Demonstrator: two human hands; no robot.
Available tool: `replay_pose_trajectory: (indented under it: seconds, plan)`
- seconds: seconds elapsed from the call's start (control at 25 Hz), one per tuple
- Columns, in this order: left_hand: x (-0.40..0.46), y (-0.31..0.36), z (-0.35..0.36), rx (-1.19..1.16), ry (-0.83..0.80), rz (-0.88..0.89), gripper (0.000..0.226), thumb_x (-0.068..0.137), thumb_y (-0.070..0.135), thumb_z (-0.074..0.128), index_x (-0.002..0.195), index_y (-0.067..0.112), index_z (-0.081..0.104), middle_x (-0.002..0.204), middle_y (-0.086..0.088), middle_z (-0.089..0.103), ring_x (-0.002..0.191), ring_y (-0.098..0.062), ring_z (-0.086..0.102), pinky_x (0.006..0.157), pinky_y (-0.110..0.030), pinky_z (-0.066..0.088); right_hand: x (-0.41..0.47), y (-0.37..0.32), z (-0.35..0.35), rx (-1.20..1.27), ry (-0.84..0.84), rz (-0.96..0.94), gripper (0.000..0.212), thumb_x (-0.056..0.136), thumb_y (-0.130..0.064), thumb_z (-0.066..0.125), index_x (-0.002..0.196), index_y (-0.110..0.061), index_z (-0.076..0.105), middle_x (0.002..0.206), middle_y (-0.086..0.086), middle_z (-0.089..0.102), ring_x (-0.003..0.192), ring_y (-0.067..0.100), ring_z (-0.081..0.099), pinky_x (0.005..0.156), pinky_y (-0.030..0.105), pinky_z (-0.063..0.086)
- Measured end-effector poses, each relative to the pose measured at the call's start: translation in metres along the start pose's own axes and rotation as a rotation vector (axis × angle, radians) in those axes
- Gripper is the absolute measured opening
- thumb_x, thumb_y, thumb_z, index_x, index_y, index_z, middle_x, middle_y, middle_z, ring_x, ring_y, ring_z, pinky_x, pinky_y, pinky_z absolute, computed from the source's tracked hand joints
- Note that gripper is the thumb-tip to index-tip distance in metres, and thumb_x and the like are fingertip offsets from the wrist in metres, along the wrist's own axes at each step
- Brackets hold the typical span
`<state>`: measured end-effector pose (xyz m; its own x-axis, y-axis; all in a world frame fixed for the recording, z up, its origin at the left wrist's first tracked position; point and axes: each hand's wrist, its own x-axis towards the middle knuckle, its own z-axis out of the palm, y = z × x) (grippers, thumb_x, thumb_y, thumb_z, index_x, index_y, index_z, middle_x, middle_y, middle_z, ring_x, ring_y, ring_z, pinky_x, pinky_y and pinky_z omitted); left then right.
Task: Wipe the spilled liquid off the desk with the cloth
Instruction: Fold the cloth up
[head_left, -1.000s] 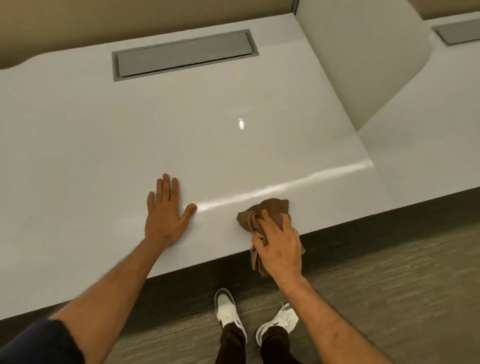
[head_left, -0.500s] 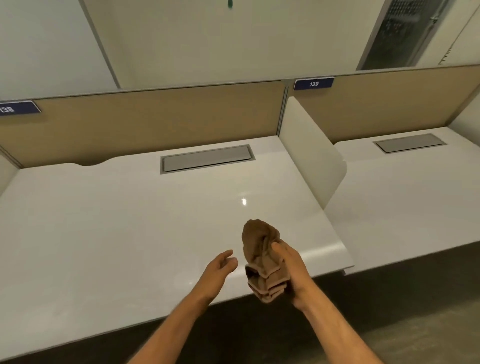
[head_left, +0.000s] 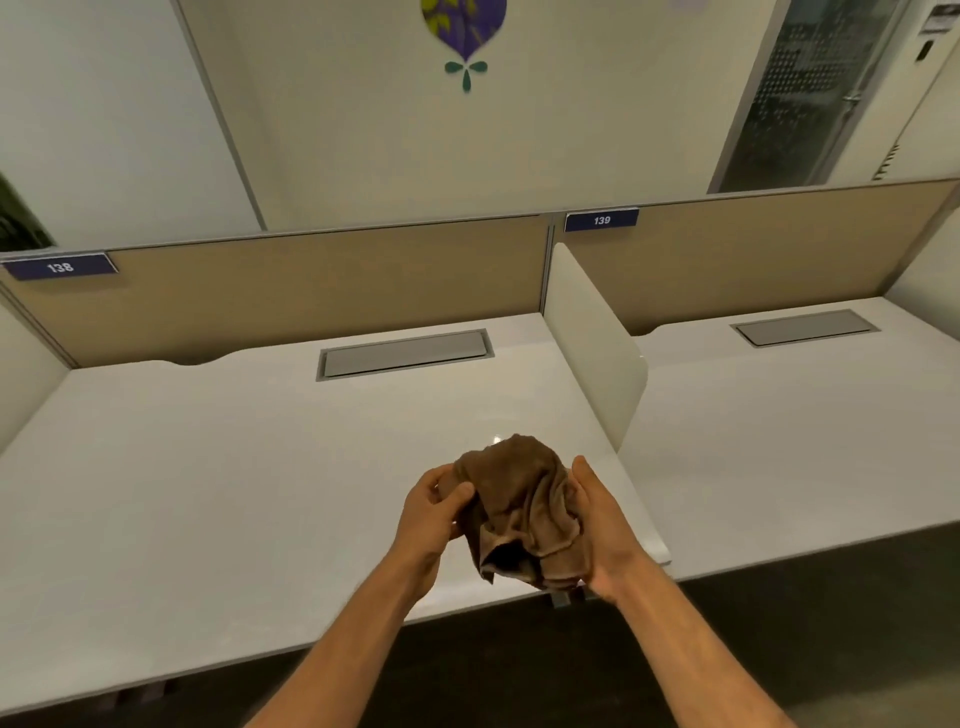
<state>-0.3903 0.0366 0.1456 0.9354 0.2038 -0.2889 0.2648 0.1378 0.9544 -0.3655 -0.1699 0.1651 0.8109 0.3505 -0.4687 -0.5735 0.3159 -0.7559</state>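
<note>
Since a second ago: cloth (head_left: 522, 512) lifted off desk (head_left: 208, 493); both my hands now closing on it.

Head view, item by item:
- Left hand (head_left: 434, 512), 9 o'clock of cloth: fingers pinching its edge.
- Right hand (head_left: 597, 525), 3 o'clock: fingers curling round, cupping the bundle.
- Step: I am regathering the cloth, wiping seemingly finished; no liquid showing. Next: checking the surface.
- Labels: "138" (head_left: 60, 266), "139" (head_left: 601, 220).

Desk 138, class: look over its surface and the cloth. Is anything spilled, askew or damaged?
Nothing stands out. The desk shows no visible puddle, only a small light glint. The brown cloth is bunched, held above the desk by the left hand and right hand.
</note>
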Motion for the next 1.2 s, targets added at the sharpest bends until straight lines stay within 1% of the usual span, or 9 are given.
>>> replay_pose_trajectory:
  seconds: [0.12, 0.24, 0.36, 0.48, 0.56, 0.8, 0.92, 1.08, 1.2]
  plan:
    - [0.000, 0.014, 0.010, 0.058, 0.077, 0.116, 0.020, 0.100, 0.026, 0.067, 0.119, 0.033, 0.063, 0.122, 0.003, 0.068, 0.113, -0.019, 0.066, 0.085, -0.030, 0.060, -0.005, -0.018, -0.027, -0.305, 0.072, -0.134, 0.054, 0.089, -0.064, 0.053, 0.129, -0.030, 0.067, 0.135, 0.002, 0.066, 0.119, 0.021, 0.065, 0.090, 0.037, 0.057]
    - [-0.008, 0.023, 0.027, 0.130, 0.049, 0.172, 0.022, 0.100, 0.026, 0.066, 0.118, 0.039, 0.062, 0.120, 0.010, 0.067, 0.109, -0.014, 0.067, 0.073, -0.016, 0.059, 0.002, -0.024, -0.041, -0.441, 0.105, -0.179, 0.044, 0.096, -0.043, 0.065, 0.137, -0.030, 0.055, 0.142, -0.001, 0.057, 0.126, 0.021, 0.057, 0.105, 0.046, 0.049]
    - [-0.013, 0.023, 0.040, 0.230, -0.006, 0.200, 0.026, 0.099, 0.028, 0.069, 0.119, 0.042, 0.059, 0.121, 0.012, 0.066, 0.107, -0.018, 0.068, 0.073, -0.017, 0.060, 0.006, -0.023, -0.029, -0.627, 0.074, -0.239, 0.057, 0.093, -0.040, 0.071, 0.144, -0.033, 0.048, 0.137, -0.014, 0.051, 0.126, 0.014, 0.050, 0.103, 0.038, 0.046]
    - [-0.015, 0.027, 0.048, 0.274, 0.026, 0.170, 0.027, 0.099, 0.030, 0.068, 0.119, 0.045, 0.057, 0.123, 0.010, 0.063, 0.107, -0.020, 0.067, 0.076, -0.020, 0.061, 0.008, -0.017, -0.013, -0.757, 0.021, -0.275, 0.042, 0.088, -0.040, 0.076, 0.125, -0.037, 0.057, 0.127, -0.016, 0.058, 0.116, 0.012, 0.058, 0.085, 0.023, 0.051]
    - [-0.014, 0.033, 0.049, 0.268, 0.064, 0.160, 0.029, 0.099, 0.028, 0.067, 0.121, 0.045, 0.057, 0.125, 0.008, 0.062, 0.108, -0.020, 0.066, 0.082, -0.025, 0.062, 0.006, -0.012, -0.002, -0.795, -0.007, -0.290, 0.030, 0.084, -0.043, 0.077, 0.108, -0.037, 0.061, 0.113, -0.013, 0.065, 0.105, 0.013, 0.065, 0.084, 0.027, 0.058]
    - [-0.003, 0.045, 0.042, 0.199, 0.115, 0.162, 0.034, 0.096, 0.025, 0.072, 0.124, 0.042, 0.059, 0.125, 0.004, 0.063, 0.104, -0.022, 0.070, 0.081, -0.034, 0.066, 0.003, -0.009, 0.024, -0.873, -0.130, -0.328, 0.059, 0.065, -0.061, 0.077, 0.115, -0.048, 0.049, 0.117, -0.023, 0.060, 0.105, 0.002, 0.062, 0.074, 0.008, 0.051]
    - [0.010, 0.051, 0.039, 0.173, 0.092, 0.167, 0.039, 0.095, 0.025, 0.074, 0.127, 0.042, 0.060, 0.126, 0.006, 0.062, 0.103, -0.020, 0.071, 0.073, -0.025, 0.063, 0.014, -0.010, 0.035, -0.882, -0.070, -0.374, 0.063, 0.073, -0.049, 0.082, 0.125, -0.043, 0.047, 0.121, -0.020, 0.058, 0.108, 0.007, 0.062, 0.086, 0.015, 0.054]
    - [0.042, 0.055, 0.024, 0.134, 0.041, 0.145, 0.045, 0.093, 0.020, 0.076, 0.128, 0.043, 0.061, 0.124, 0.005, 0.065, 0.091, -0.022, 0.074, 0.071, -0.022, 0.060, 0.043, -0.020, 0.042, -0.855, -0.016, -0.432, 0.030, 0.095, -0.029, 0.070, 0.116, -0.048, 0.060, 0.106, -0.024, 0.068, 0.098, 0.002, 0.068, 0.086, 0.014, 0.057]
    - [0.074, 0.059, 0.000, 0.132, -0.037, 0.144, 0.049, 0.093, 0.011, 0.074, 0.128, 0.043, 0.063, 0.119, -0.002, 0.068, 0.087, -0.025, 0.074, 0.074, -0.027, 0.062, 0.072, -0.032, 0.048, -0.845, -0.050, -0.419, 0.029, 0.101, -0.020, 0.057, 0.106, -0.042, 0.075, 0.095, -0.018, 0.076, 0.093, 0.006, 0.073, 0.082, 0.020, 0.060]
